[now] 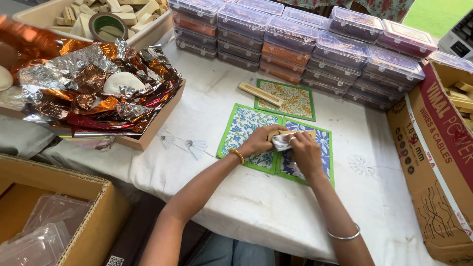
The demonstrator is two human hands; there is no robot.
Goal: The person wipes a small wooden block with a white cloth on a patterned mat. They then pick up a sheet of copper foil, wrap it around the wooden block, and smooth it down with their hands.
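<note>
My left hand (pixel 257 141) rests on a blue-flowered mat with a green border (pixel 241 127) and grips one end of a small wooden piece (pixel 272 134). My right hand (pixel 304 151) presses a white patterned cloth (pixel 283 141) against that wooden piece, over a second blue-flowered mat (pixel 322 143). A third mat, green with orange leaves (pixel 290 102), lies just beyond, with a long wooden stick (pixel 260 94) across its left corner. All of it lies on a white cloth-covered table (pixel 256 202).
Stacks of clear lidded plastic boxes (pixel 295 44) line the back. A cardboard tray of crumpled orange and silver foil (pixel 93 88) stands at left. A tray of wooden blocks with a tape roll (pixel 106 24) sits behind it. Cardboard boxes stand at right (pixel 433 162) and lower left (pixel 74 216).
</note>
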